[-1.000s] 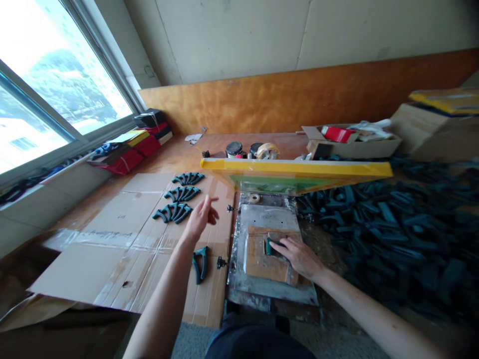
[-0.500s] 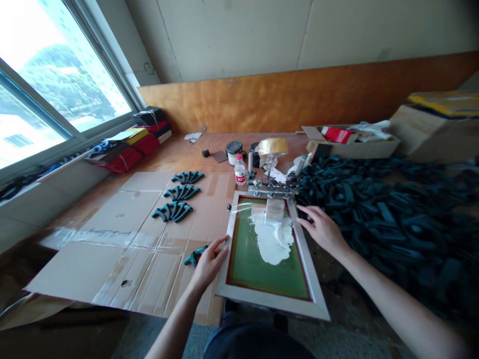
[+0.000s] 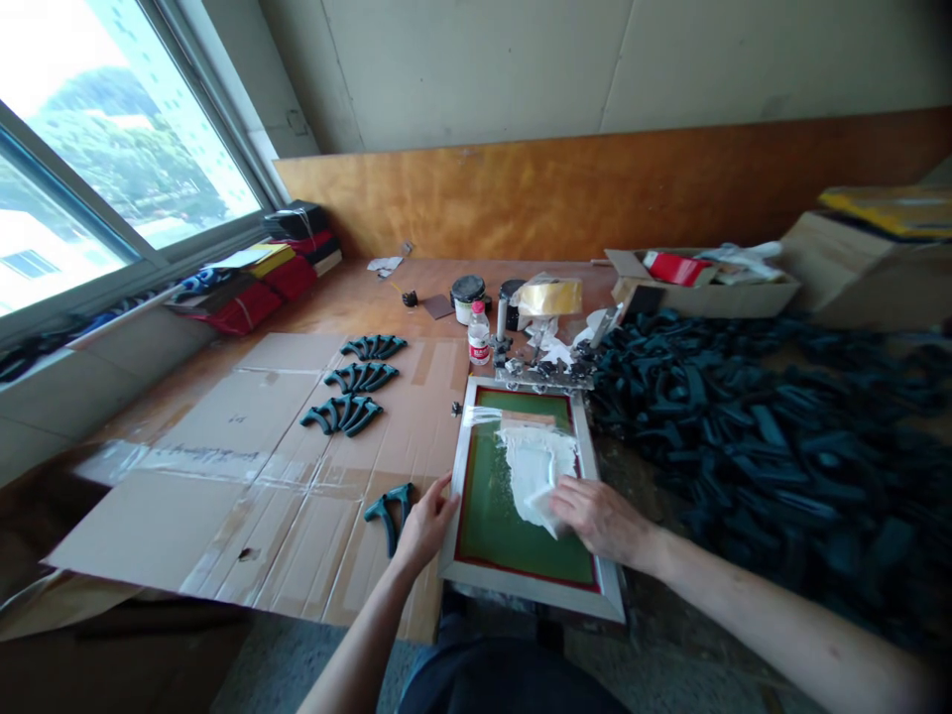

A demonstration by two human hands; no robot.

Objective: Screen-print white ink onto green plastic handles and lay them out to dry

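A screen-printing frame (image 3: pixel 532 592) with a pale border and green mesh lies before me. White ink (image 3: pixel 521 461) is spread over the mesh's middle. My right hand (image 3: pixel 595 511) grips a squeegee (image 3: pixel 545 503), coated in white and tilted on the ink; its handle is partly hidden by my fingers. At the frame's left edge, my left hand (image 3: pixel 426 523) has its fingertips curled against the border. Beside that hand, dark green curved handle-like parts (image 3: pixel 391 511) lie on the cardboard (image 3: pixel 297 526). A metal hinge clamp (image 3: pixel 542 377) holds the frame's far end.
Rows of the same dark parts (image 3: pixel 342 415) lie farther back on the cardboard. A large heap of them (image 3: pixel 780 426) fills the right side. Behind the frame stand a red-capped bottle (image 3: pixel 479 337), an ink jar (image 3: pixel 467 297) and a tape roll (image 3: pixel 548 296). An open carton (image 3: pixel 706 293) sits back right.
My right hand has left the frame's right edge and gripped the squeegee, which has come nearer to me across the ink. The frame's near end sits lower. My left hand stays at the left edge.
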